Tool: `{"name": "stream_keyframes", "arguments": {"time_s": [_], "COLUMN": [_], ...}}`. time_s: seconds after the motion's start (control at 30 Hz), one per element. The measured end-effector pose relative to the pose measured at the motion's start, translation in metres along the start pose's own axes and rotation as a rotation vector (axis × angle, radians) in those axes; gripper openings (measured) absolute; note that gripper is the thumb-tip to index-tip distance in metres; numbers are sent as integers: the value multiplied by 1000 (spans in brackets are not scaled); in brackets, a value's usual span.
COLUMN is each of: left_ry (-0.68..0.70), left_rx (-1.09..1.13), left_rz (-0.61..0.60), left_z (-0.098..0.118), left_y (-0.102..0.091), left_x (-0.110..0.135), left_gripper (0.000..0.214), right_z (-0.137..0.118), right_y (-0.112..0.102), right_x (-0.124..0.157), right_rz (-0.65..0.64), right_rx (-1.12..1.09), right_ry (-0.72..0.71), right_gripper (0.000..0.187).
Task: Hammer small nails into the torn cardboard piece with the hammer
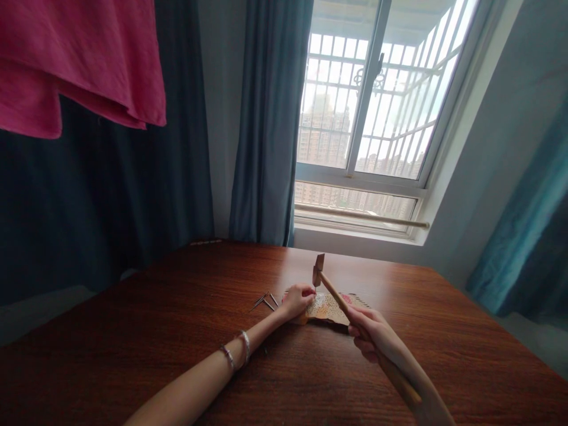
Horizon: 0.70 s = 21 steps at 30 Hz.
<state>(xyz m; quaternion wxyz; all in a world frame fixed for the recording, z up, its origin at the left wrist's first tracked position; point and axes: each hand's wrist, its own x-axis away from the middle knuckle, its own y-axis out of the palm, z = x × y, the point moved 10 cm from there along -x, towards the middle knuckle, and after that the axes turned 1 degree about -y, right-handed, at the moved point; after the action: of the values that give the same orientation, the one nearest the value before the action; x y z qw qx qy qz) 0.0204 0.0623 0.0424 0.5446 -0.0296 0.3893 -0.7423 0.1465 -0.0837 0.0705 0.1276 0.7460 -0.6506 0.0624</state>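
My right hand is closed around the wooden handle of a hammer. The hammer's head is up at the far end of the handle, just over a thin nail. My left hand pinches that nail upright against a flat board. The board looks like worn cardboard or wood, dotted with many small holes and patched with white, orange and red. I cannot tell whether the hammer head touches the nail. Left of my left hand lie several loose nails.
The board rests on a brown wooden table. Beyond the table's far edge are a barred window and a blue curtain. A pink cloth hangs at the upper left. Another curtain hangs on the right.
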Motion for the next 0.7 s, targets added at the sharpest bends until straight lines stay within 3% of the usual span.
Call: {"name": "stream_keyframes", "arguments": {"time_s": [0.7], "left_ry": [-14], "left_rx": [-6], "left_rz": [-17], "left_z": [-4], "left_y": [3], "left_x": [-1], "left_gripper": [18], "right_z": [3], "right_y": [1], "right_x": [-4], "right_rz": [-25], "right_rx": [-18], "right_ry": [-5], "right_gripper": [44]}}
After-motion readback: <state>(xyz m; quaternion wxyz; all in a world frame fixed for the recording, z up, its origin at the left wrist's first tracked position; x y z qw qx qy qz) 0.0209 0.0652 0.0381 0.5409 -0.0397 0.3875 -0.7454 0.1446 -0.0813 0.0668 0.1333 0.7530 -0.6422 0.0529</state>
